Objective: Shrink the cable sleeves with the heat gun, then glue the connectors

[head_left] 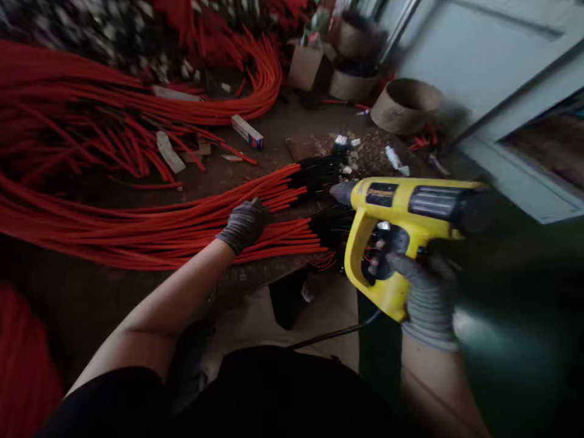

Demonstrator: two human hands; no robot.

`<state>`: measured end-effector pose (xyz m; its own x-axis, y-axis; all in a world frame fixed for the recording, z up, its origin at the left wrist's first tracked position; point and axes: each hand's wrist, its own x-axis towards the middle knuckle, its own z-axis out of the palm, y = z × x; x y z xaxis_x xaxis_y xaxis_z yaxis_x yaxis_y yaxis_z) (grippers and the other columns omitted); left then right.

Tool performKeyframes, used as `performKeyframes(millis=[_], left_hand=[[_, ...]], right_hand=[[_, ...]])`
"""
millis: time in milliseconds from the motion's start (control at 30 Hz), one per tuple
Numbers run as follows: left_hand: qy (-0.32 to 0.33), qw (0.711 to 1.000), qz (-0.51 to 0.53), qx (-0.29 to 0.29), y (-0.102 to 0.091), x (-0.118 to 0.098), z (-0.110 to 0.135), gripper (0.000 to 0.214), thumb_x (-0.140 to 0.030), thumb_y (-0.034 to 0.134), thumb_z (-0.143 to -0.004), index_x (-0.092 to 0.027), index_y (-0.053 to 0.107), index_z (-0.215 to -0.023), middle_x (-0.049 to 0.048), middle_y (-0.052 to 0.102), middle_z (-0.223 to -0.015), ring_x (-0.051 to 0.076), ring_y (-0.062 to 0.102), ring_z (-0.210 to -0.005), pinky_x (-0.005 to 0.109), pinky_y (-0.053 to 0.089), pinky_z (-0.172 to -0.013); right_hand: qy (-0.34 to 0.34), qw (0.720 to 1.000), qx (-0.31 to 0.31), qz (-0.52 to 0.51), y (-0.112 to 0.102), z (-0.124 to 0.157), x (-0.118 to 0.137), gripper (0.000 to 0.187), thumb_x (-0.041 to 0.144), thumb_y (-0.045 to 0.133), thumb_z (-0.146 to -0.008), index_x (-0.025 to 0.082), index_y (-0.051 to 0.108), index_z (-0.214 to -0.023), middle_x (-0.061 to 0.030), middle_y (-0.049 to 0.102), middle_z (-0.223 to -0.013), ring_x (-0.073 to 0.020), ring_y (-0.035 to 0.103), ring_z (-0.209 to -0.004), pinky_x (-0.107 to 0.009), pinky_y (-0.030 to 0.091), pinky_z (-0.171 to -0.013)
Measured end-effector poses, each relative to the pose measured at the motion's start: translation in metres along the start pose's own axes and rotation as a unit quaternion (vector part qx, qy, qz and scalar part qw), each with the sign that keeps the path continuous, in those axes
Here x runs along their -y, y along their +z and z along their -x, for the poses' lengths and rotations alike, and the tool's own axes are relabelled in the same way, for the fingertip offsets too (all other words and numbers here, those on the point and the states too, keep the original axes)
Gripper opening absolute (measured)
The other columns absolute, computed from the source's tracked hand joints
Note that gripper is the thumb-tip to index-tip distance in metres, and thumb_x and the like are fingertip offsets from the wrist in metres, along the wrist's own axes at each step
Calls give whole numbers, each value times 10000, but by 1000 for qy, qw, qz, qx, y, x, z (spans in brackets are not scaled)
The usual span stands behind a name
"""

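Note:
My right hand [426, 283], in a grey striped knit glove, is wrapped around the grip of a yellow heat gun [406, 188]. The gun's metal nozzle points left, just over the black wire ends [335, 222]. My left hand [249, 225], gloved alike, lies with curled fingers closed on the long red cables [182, 228]; its fingertips are partly hidden. These cables run in from the left and end in two groups with thin black wires. From the gun's handle a dark cord [340, 334] leads down toward my lap.
Behind, another red bundle [255, 91] curves across the worktable. A small white box [247, 132] and paper scraps lie between the bundles. Round cardboard tubs [399, 115] and a carton [308, 66] stand at the back, near a pale cabinet [493, 61] on the right.

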<state>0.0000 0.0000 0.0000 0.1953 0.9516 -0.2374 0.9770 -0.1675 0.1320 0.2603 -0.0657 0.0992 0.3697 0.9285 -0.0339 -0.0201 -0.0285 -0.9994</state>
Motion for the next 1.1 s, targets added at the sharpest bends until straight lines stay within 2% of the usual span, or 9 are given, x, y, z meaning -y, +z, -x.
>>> performKeyframes(millis=[200, 267, 367, 533, 633, 800, 933, 1000, 1100], left_hand=[[0, 997, 80, -11, 9, -2, -8, 382, -321, 376, -986, -139, 676, -1136, 143, 653, -1141, 281, 650, -1020, 362, 499, -825], [2, 995, 91, -45, 12, -2, -5, 386, -356, 374, -992, -193, 690, -1143, 113, 655, -1155, 282, 636, -1047, 377, 493, -859], [-25, 992, 79, -94, 14, -3, -1, 411, -400, 424, -976, -214, 624, -1283, 132, 604, -1299, 326, 561, -1197, 436, 472, -943], [-8, 992, 99, -74, 19, -2, -3, 488, -403, 428, -980, -178, 523, -1403, 130, 489, -1489, 331, 452, -1350, 483, 415, -1071], [-15, 988, 113, -103, 24, -2, -3, 476, -383, 418, -988, -167, 530, -1397, 138, 478, -1504, 322, 434, -1382, 481, 409, -1088], [-38, 991, 87, -99, 12, 4, -3, 423, -316, 389, -991, -182, 590, -1338, 126, 586, -1389, 287, 587, -1217, 398, 482, -997], [-104, 986, 49, -118, -10, 21, -44, 493, -361, 501, -927, -148, 538, -1370, 178, 572, -1354, 346, 571, -1203, 417, 496, -943], [-100, 990, 69, -68, -18, 30, -77, 592, -397, 579, -877, -78, 515, -1372, 229, 573, -1334, 357, 575, -1198, 407, 491, -951], [-45, 993, 106, 28, -21, 39, -120, 499, -412, 646, -826, -89, 642, -1206, 182, 675, -1186, 299, 640, -1094, 341, 487, -943]], right_hand=[[99, 995, 21, -1, -13, 6, 11, 373, 223, 825, -513, 237, 740, -877, -1, 717, -749, -153, 621, -501, -284, 561, -469], [107, 994, 28, 5, -11, 5, 9, 390, 229, 823, -528, 243, 733, -907, -7, 721, -772, -165, 630, -509, -293, 552, -460], [108, 993, 37, 7, -5, 0, 7, 402, 229, 817, -540, 230, 726, -932, -18, 728, -797, -165, 648, -532, -278, 557, -482], [99, 994, 40, 5, 7, -16, 8, 408, 227, 818, -533, 207, 724, -929, -10, 730, -793, -161, 656, -535, -273, 577, -507], [84, 996, 38, -3, 15, -32, 11, 376, 214, 815, -524, 181, 730, -889, -6, 726, -760, -147, 649, -519, -252, 575, -504], [99, 994, 52, -20, 22, -59, 14, 319, 202, 827, -518, 181, 733, -822, 5, 728, -729, -125, 639, -516, -224, 566, -501], [120, 991, 54, -21, 20, -64, 15, 347, 205, 842, -479, 177, 724, -804, 7, 716, -712, -129, 621, -491, -225, 544, -458], [123, 991, 53, -27, 18, -62, 13, 357, 219, 849, -472, 178, 721, -803, 9, 710, -709, -127, 615, -482, -226, 541, -460], [133, 989, 50, -41, 14, -58, 6, 367, 238, 857, -488, 198, 724, -828, 16, 715, -737, -131, 632, -503, -231, 554, -488]])
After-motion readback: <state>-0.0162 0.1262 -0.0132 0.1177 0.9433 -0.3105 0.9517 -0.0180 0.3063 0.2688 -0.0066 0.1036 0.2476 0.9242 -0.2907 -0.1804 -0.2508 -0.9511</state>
